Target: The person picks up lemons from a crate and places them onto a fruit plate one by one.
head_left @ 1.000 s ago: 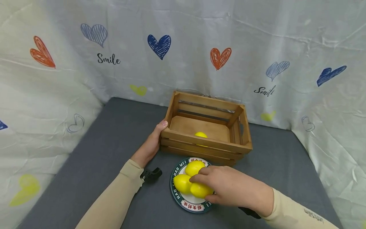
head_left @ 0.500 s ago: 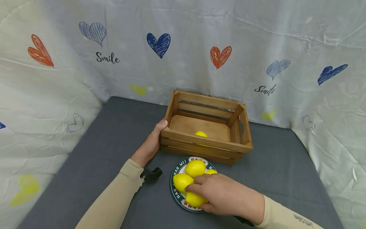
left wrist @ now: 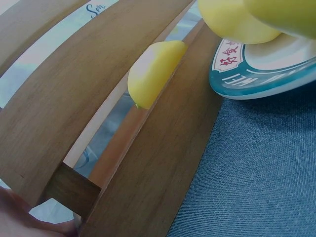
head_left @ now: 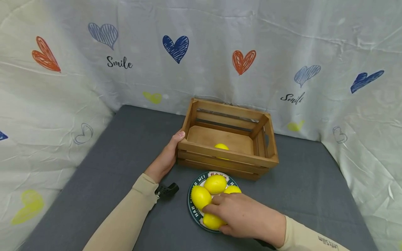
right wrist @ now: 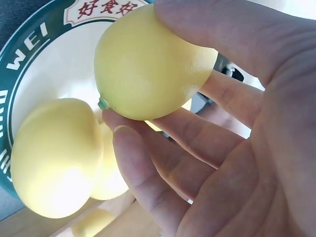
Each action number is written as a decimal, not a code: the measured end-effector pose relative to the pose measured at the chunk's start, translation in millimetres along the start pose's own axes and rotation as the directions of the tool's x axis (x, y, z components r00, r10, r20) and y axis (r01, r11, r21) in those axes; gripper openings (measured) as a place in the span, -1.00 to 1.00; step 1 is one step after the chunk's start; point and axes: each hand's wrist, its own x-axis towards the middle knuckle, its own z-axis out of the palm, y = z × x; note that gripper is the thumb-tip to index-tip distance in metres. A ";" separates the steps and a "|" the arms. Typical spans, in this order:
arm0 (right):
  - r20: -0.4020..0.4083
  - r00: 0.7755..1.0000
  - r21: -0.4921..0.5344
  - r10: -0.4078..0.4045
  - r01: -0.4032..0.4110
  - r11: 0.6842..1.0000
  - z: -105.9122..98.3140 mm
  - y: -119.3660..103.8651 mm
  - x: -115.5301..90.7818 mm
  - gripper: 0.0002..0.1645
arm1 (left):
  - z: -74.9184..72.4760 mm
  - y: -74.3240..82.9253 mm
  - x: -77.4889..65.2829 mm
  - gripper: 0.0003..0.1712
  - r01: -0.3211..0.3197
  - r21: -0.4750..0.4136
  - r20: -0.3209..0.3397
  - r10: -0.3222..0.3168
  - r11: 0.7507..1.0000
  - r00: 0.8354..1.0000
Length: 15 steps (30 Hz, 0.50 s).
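My left hand [head_left: 164, 158] holds the left end of a slatted wooden crate [head_left: 226, 163], its thumb on the top edge. Inside the crate lies one yellow lemon [head_left: 221, 146], also visible between the slats in the left wrist view. In front of the crate is a round plate [head_left: 192, 210] with a green lettered rim, bearing several lemons. At its near side my right hand [head_left: 245, 215] grips a lemon [right wrist: 148, 66] between thumb and fingers. Beside that hand stay a left lemon [head_left: 201, 197], a back lemon [head_left: 215, 184] and a partly hidden right lemon [head_left: 232, 189].
The dark grey tabletop [head_left: 132, 139] extends to both sides of the crate and plate. Behind and at the sides hangs a pale curtain [head_left: 207, 31] printed with hearts. The crate's back stands close to it.
My right hand has shifted left and nearer over the plate, and the lemon in its fingers has moved the same way. The right lemon has come into view. My left hand stays on the crate.
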 end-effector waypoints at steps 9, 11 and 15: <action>0.014 1.000 0.017 0.011 -0.011 1.000 6.3 2.8 0.7 -0.31 | -0.4 0.8 -1.1 0.10 0.004 0.013 0.000 -0.004 1.000 1.000; 0.009 1.000 0.017 0.013 -0.013 1.000 7.5 3.9 0.2 -0.30 | -0.3 0.8 -1.1 0.10 0.001 0.016 -0.003 -0.001 1.000 1.000; -0.010 1.000 0.017 0.008 -0.007 1.000 10.4 5.5 -0.9 -0.30 | -0.3 0.5 -0.3 0.10 0.000 0.023 -0.007 0.000 1.000 1.000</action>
